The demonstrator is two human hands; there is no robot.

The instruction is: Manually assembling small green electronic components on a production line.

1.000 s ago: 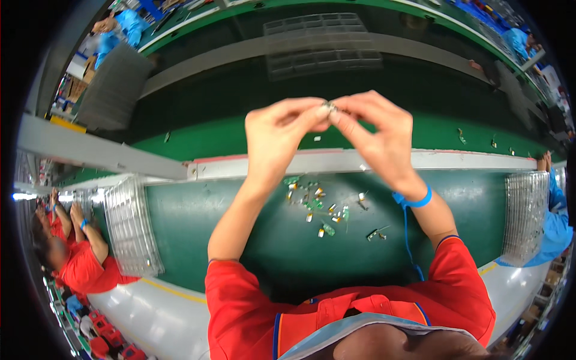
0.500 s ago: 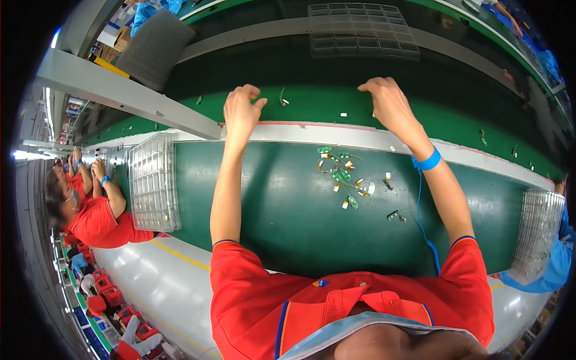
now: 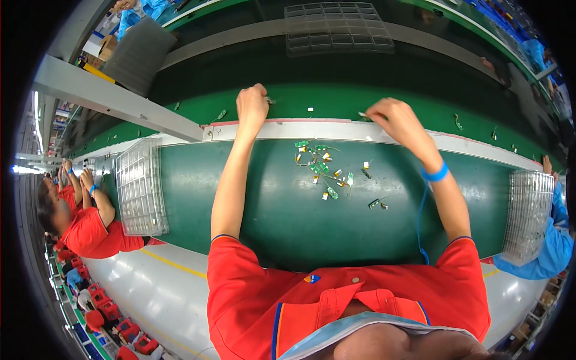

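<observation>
Over the green conveyor belt, my left hand (image 3: pixel 252 111) is closed, its fingertips pinching a small circuit board with wires (image 3: pixel 270 101). My right hand (image 3: pixel 396 120) is also closed at the belt's near edge, with a small white-and-green part (image 3: pixel 363 115) at its fingertips; its exact kind is too small to tell. Between the hands a small white piece (image 3: pixel 310 109) lies on the belt. Nearer me, a loose cluster of small green circuit boards (image 3: pixel 324 167) with wires and white-and-yellow pieces rests on the dark green bench (image 3: pixel 264 198).
Clear compartment trays (image 3: pixel 141 189) stand at the bench's left, more (image 3: pixel 528 210) at its right. A metal post (image 3: pixel 120 99) slants in from the upper left. A blue wrist strap (image 3: pixel 436 173) trails a cord from my right wrist. Co-workers sit on both sides.
My left hand has closed on the circuit board that lay on the belt. My right hand's fingers have come together on a small part. The view has shifted slightly.
</observation>
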